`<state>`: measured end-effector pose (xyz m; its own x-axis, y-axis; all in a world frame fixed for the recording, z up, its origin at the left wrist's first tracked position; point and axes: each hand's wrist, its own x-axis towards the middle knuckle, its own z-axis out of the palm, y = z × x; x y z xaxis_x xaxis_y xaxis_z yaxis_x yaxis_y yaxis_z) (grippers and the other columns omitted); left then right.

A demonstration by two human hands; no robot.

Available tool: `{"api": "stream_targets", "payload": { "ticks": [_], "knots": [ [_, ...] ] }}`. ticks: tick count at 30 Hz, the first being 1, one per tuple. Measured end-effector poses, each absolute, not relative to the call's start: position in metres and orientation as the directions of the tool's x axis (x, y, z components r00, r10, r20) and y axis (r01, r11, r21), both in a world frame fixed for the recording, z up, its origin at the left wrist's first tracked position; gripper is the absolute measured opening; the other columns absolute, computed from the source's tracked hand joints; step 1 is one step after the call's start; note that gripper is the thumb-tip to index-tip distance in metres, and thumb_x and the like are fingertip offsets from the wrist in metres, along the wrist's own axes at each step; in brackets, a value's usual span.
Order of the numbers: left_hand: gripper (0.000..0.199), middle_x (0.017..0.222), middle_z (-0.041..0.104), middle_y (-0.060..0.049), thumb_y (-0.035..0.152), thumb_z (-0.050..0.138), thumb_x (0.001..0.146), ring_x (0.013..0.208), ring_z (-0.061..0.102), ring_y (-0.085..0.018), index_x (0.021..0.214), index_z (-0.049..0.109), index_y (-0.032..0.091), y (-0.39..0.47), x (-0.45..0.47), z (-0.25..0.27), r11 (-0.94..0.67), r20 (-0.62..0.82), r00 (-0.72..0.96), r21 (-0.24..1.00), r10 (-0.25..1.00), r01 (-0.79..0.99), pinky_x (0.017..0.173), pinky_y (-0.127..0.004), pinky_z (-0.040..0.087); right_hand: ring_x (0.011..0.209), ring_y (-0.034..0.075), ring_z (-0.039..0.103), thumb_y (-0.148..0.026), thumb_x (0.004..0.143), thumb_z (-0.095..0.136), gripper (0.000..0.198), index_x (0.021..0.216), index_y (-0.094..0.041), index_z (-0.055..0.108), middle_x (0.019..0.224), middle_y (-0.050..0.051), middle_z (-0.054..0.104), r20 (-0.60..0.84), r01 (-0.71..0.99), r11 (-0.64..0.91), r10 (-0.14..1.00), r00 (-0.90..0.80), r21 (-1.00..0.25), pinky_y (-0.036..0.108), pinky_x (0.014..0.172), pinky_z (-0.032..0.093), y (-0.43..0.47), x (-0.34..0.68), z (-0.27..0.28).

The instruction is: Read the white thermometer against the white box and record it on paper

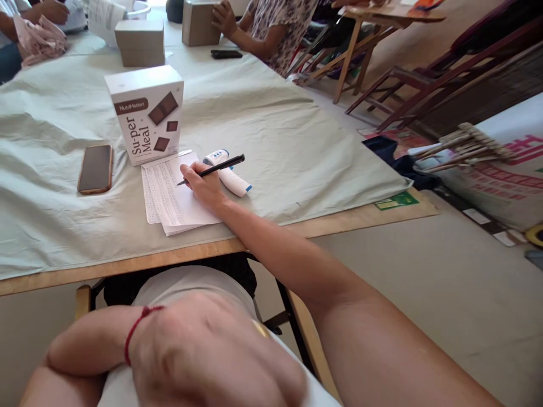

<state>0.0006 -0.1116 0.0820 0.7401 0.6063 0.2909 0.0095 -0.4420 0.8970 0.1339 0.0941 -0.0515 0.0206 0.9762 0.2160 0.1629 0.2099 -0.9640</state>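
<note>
Thumb and fingers of the right hand [207, 185] are closed round a slim black pen [218, 166] near the centre of the frame, its tip pointing left over a loose stack of white paper sheets covered in small print [163, 195]; whether the tip touches the top sheet is too fine to tell. The hand lies over the right part of the stack. Just beyond it, partly hidden by the hand and pen, lies a white plastic handheld device with blue trim [235, 182]. The left hand [216, 350], a red cord bracelet [132, 336] at its wrist, is blurred across the lower centre, and I cannot tell whether its fingers hold anything. Left of centre, an upright white cardboard box with brown chocolate pictures and "Su-per Meal" lettering [148, 127] stands at the far edge of the sheets. Farther left, a dark-screened phone in a brown case [95, 168] lies on the pale green wrinkled cloth [275, 130]. At the upper centre, another person's hand [224, 20] touches a grey-brown cardboard box [197, 25].
</note>
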Motion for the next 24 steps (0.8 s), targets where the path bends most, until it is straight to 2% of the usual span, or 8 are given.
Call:
{"api": "stream_targets", "payload": {
  "ticks": [1,2,4,7,9,14,20,24],
  "knots": [
    [0.048,0.047,0.045,0.003,0.049,0.053,0.105,0.039,0.046,-0.01,0.063,0.055,0.026,-0.099,0.005,0.086,-0.43,0.481,0.634,0.868,0.606,-0.248,0.039,-0.026,0.041,0.061,0.012,0.043,-0.052,0.093,0.066,0.052,0.057,-0.024,0.042,0.057,-0.006,0.041,0.206,0.145,0.201,0.978,0.023,-0.969,0.029,0.063,0.041,0.095,0.133,-0.052],
    [0.051,0.049,0.041,0.003,0.044,0.051,0.107,0.038,0.039,-0.009,0.061,0.047,0.023,-0.085,0.008,0.092,-0.416,0.54,0.48,0.841,0.692,-0.346,0.039,-0.026,0.038,0.06,0.012,0.043,-0.05,0.093,0.066,0.051,0.057,-0.024,0.041,0.057,-0.006,0.041,0.197,0.13,0.193,0.98,0.022,-0.973,0.029,0.063,0.041,0.095,0.131,-0.052],
    [0.059,0.052,0.027,0.004,0.042,0.065,0.103,0.041,0.03,-0.008,0.058,0.034,0.02,-0.054,0.01,0.104,-0.455,0.525,0.154,0.824,0.837,-0.337,0.038,-0.026,0.029,0.059,0.012,0.043,-0.049,0.094,0.065,0.05,0.057,-0.024,0.041,0.056,-0.006,0.041,0.192,0.118,0.189,0.981,0.014,-0.975,0.029,0.063,0.04,0.096,0.13,-0.052],
    [0.06,0.058,0.026,0.006,0.049,0.075,0.095,0.046,0.025,-0.008,0.061,0.034,0.021,-0.003,-0.001,0.101,-0.693,0.695,-0.058,0.699,0.716,-0.178,0.041,-0.026,0.023,0.058,0.012,0.043,-0.051,0.094,0.066,0.053,0.057,-0.024,0.04,0.055,-0.006,0.043,0.209,0.147,0.205,0.978,0.015,-0.968,0.029,0.062,0.04,0.095,0.13,-0.051],
    [0.046,0.06,0.04,0.005,0.046,0.072,0.095,0.051,0.035,-0.009,0.067,0.045,0.023,0.03,-0.013,0.078,-0.746,0.747,0.019,0.661,0.664,0.082,0.049,-0.028,0.029,0.057,0.012,0.041,-0.053,0.093,0.066,0.054,0.056,-0.024,0.039,0.055,-0.006,0.042,0.222,0.177,0.216,0.975,0.016,-0.96,0.03,0.061,0.04,0.094,0.131,-0.05],
    [0.015,0.075,0.056,0.003,0.021,0.067,0.084,0.067,0.054,-0.015,0.089,0.053,0.024,0.075,-0.039,0.003,-0.413,0.449,0.09,0.7,0.889,0.583,0.066,-0.031,0.046,0.058,0.012,0.041,-0.055,0.093,0.066,0.054,0.055,-0.025,0.043,0.055,-0.005,0.044,0.244,0.242,0.235,0.97,0.008,-0.941,0.03,0.062,0.041,0.093,0.133,-0.049],
    [0.021,0.112,0.068,-0.008,0.02,0.069,0.08,0.11,0.063,-0.029,0.094,0.053,0.024,0.072,-0.038,-0.015,-0.24,0.209,0.15,0.519,0.966,0.82,0.101,-0.048,0.049,0.06,0.014,0.043,-0.059,0.089,0.068,0.056,0.055,-0.026,0.04,0.055,-0.004,0.042,0.263,0.311,0.243,0.964,0.024,-0.919,0.03,0.061,0.042,0.092,0.134,-0.048],
    [0.025,0.122,0.066,-0.009,0.023,0.071,0.081,0.121,0.059,-0.033,0.099,0.053,0.024,0.068,-0.032,-0.014,-0.169,0.123,0.126,0.466,0.984,0.868,0.106,-0.053,0.043,0.06,0.014,0.044,-0.052,0.091,0.069,0.054,0.055,-0.026,0.038,0.056,-0.004,0.04,0.277,0.327,0.255,0.961,0.022,-0.91,0.031,0.063,0.042,0.091,0.134,-0.049]
  ]
}}
